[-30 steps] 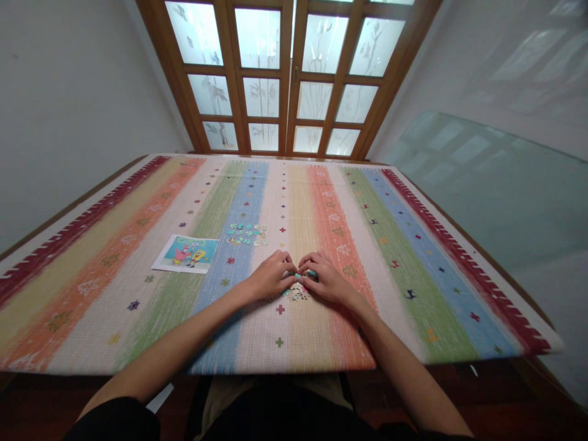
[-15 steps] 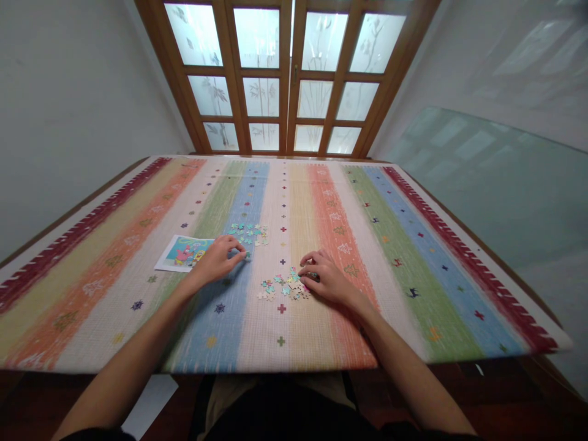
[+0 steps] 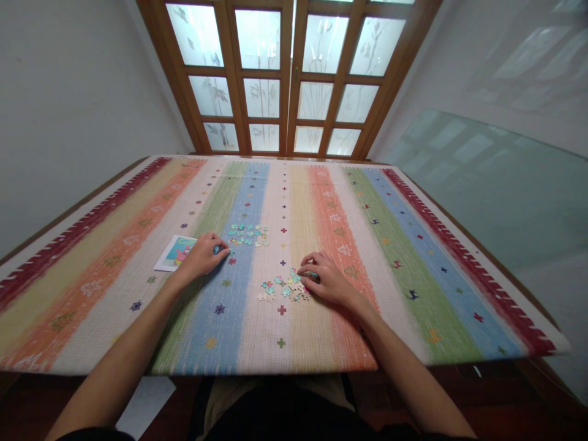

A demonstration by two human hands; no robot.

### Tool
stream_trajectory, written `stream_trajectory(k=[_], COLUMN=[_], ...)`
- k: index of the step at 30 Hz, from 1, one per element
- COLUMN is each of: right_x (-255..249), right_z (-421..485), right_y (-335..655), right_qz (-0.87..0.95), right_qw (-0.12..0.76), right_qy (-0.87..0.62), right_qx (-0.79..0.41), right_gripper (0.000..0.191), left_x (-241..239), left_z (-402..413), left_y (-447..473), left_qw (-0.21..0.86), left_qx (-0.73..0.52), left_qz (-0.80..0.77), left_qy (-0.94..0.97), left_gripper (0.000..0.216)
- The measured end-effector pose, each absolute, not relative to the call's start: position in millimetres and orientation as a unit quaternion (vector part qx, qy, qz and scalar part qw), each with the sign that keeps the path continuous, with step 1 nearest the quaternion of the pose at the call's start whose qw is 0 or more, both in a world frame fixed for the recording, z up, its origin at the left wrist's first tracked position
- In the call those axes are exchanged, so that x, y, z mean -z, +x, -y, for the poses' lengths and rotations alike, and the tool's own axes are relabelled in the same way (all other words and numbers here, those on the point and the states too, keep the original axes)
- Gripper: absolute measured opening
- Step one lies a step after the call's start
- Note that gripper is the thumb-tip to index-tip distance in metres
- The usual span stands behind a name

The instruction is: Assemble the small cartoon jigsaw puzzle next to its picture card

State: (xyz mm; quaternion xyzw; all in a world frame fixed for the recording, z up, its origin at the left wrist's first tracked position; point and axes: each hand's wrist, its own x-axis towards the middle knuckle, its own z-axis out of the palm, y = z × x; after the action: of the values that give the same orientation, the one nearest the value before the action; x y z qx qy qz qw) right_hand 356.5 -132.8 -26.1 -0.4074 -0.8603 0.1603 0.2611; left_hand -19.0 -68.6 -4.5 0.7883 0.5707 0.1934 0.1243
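My left hand (image 3: pixel 202 256) is closed in a pinch on a small teal jigsaw puzzle piece (image 3: pixel 232 251), low over the blue stripe. Under and behind that hand lies a picture card (image 3: pixel 179 250) with a pink cartoon starfish; the hand hides its right part. Just beyond my fingertips a group of teal puzzle pieces (image 3: pixel 248 233) is spread flat. My right hand (image 3: pixel 324 278) curls at the right edge of a second puzzle pile (image 3: pixel 285 286), mixing teal faces and plain beige backs. A teal bit shows between its bent fingers, which partly hide it.
A striped tablecloth (image 3: pixel 312 343) covers the large table. Glazed wooden doors (image 3: pixel 288 92) stand beyond the far edge, and a glass panel (image 3: pixel 496 190) leans by the right wall. Below the near edge on the left is a white sheet (image 3: pixel 146 401).
My left hand has moved left with the puzzle piece, away from the middle stripe and over more of the picture card. My right hand has stayed almost still at the near pile.
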Motion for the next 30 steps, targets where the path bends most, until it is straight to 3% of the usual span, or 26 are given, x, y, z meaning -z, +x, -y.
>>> stream_trajectory(k=[10, 21, 30], right_x=[27.5, 15.1, 13.3], right_z=[133.3, 134.7, 136.1], right_y=[353.9, 353.5, 351.2], right_qz=[0.862, 0.837, 0.802], right_qw=[0.268, 0.283, 0.301], right_qy=[-0.397, -0.401, -0.451], right_qx=[-0.164, -0.241, -0.252], right_gripper=[0.009, 0.006, 0.006], left_x=[4.2, 6.0, 12.0], left_z=[75.2, 119.0, 124.3], left_y=[0.1, 103.5, 121.9], left_qw=[0.085, 0.229, 0.274], left_qx=[-0.225, -0.217, -0.239], left_qz=[-0.569, -0.330, -0.344], left_qy=[0.786, 0.890, 0.865], left_gripper=[0.020, 0.021, 0.018])
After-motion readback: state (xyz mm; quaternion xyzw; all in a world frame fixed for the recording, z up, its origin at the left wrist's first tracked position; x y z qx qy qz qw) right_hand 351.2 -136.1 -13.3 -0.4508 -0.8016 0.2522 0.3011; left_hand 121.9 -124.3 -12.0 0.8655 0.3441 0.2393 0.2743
